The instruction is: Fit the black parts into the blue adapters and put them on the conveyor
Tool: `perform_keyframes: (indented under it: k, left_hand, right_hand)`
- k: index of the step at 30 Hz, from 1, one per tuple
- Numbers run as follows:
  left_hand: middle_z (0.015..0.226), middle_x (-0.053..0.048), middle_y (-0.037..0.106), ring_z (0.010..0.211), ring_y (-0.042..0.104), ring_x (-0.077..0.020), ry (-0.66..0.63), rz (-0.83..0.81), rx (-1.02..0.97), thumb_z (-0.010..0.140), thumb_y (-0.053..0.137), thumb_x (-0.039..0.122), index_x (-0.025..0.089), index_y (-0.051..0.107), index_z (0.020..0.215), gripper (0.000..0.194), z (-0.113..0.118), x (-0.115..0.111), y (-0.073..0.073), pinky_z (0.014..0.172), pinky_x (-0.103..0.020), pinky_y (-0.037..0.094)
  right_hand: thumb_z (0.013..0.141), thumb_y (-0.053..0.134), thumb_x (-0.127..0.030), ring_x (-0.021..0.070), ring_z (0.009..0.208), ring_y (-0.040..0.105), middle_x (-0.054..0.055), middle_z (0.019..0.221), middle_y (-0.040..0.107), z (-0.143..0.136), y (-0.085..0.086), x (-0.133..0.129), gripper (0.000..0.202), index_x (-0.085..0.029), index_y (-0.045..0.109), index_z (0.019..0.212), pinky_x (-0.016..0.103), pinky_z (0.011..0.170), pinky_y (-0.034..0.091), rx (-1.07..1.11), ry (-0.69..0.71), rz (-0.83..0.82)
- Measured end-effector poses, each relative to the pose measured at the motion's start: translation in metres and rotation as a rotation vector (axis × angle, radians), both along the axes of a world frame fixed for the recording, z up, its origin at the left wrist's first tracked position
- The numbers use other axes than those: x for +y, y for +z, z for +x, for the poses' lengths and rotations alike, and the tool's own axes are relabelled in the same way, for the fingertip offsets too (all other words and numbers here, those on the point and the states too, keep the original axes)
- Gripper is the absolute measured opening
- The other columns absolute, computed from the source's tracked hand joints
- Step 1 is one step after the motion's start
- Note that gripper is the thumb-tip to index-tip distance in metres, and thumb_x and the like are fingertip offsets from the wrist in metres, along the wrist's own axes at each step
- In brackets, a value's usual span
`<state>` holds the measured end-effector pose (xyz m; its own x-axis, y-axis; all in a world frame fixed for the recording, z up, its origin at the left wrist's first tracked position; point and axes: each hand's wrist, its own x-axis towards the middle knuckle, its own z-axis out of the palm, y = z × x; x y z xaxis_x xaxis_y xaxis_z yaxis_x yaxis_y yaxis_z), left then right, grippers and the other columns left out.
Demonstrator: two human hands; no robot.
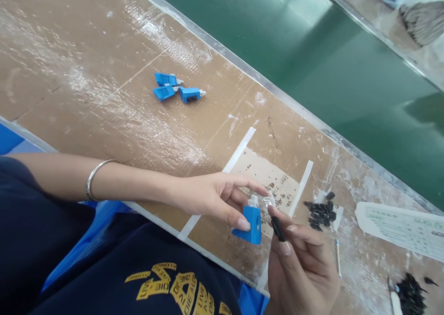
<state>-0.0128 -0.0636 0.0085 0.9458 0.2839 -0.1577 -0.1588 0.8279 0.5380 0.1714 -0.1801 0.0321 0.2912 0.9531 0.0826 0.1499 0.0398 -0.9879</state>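
My left hand (pixel 222 199) grips a blue plastic piece (pixel 252 227) with a white tip, its thumb pressed on the near face and its index finger stretched past the tip. A slot shows in one side of the piece. Between the thumb and fingers of my right hand (pixel 301 264) is a small black part (pixel 277 228), held just right of the blue piece and apart from it. Beneath both hands lies a pale sheet (pixel 277 169) spotted with dark, wet-looking marks. A clear glossy blob (pixel 266 201) shows by the left fingertips.
Three similar blue pieces (pixel 190 94) lie farther back on the brown, film-covered table (pixel 114 134). White tape strips (pixel 301 188) flank the sheet. Black parts form one pile (pixel 321 212) on the right and another pile (pixel 411 294) at lower right. A printed white packet (pixel 398 229) and a cotton swab (pixel 338 258) lie nearby.
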Motion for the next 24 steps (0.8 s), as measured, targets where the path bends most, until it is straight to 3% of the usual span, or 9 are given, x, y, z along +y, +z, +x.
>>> perform_keyframes:
  k: [7, 12, 16, 21, 24]
  left_hand:
    - [0.094, 0.002, 0.073, 0.087, 0.070, -0.0113, 0.009, -0.024, 0.036, 0.075, 0.088, 0.021, 0.021, 0.054, 0.126, 0.062, 0.000, -0.001, 0.002, 0.080, -0.025, 0.054]
    - [0.086, 0.005, 0.071, 0.081, 0.068, -0.0093, 0.010, -0.010, 0.052, 0.074, 0.089, 0.024, 0.021, 0.055, 0.123, 0.060, 0.000, 0.000, 0.002, 0.076, -0.023, 0.053]
    - [0.087, 0.003, 0.071, 0.080, 0.068, -0.0096, 0.017, 0.006, 0.059, 0.074, 0.088, 0.026, 0.021, 0.056, 0.122, 0.058, 0.000, 0.000, 0.000, 0.075, -0.024, 0.052]
    - [0.084, 0.004, 0.071, 0.078, 0.068, -0.0090, 0.048, -0.006, 0.064, 0.071, 0.090, 0.030, 0.018, 0.059, 0.119, 0.058, 0.000, 0.001, -0.005, 0.074, -0.023, 0.052]
    - [0.085, 0.003, 0.071, 0.078, 0.067, -0.0080, 0.050, -0.003, 0.092, 0.068, 0.092, 0.032, 0.016, 0.063, 0.114, 0.057, -0.003, 0.004, -0.005, 0.074, -0.021, 0.052]
  right_hand:
    - [0.089, 0.067, -0.014, 0.0217, 0.110, 0.073, 0.003, 0.114, 0.077, -0.007, -0.005, -0.006, 0.023, -0.028, 0.070, 0.108, 0.041, 0.094, 0.063, 0.078, 0.016, -0.016]
    - [0.086, 0.069, -0.010, 0.0250, 0.109, 0.073, 0.004, 0.113, 0.077, -0.012, -0.003, -0.008, 0.026, -0.027, 0.073, 0.105, 0.047, 0.092, 0.063, -0.057, 0.004, 0.002]
    - [0.086, 0.067, -0.005, 0.0212, 0.108, 0.072, -0.002, 0.112, 0.077, -0.017, 0.003, -0.004, 0.031, -0.031, 0.075, 0.102, 0.043, 0.094, 0.061, -0.177, -0.010, 0.023]
    - [0.087, 0.063, -0.006, 0.0241, 0.118, 0.068, 0.002, 0.132, 0.070, -0.019, -0.010, -0.003, 0.044, -0.026, 0.067, 0.126, 0.044, 0.097, 0.058, -0.436, 0.160, 0.229]
    - [0.087, 0.064, -0.009, 0.0271, 0.124, 0.063, 0.007, 0.140, 0.064, -0.027, -0.022, -0.008, 0.053, -0.021, 0.058, 0.138, 0.043, 0.096, 0.056, -0.574, 0.106, 0.296]
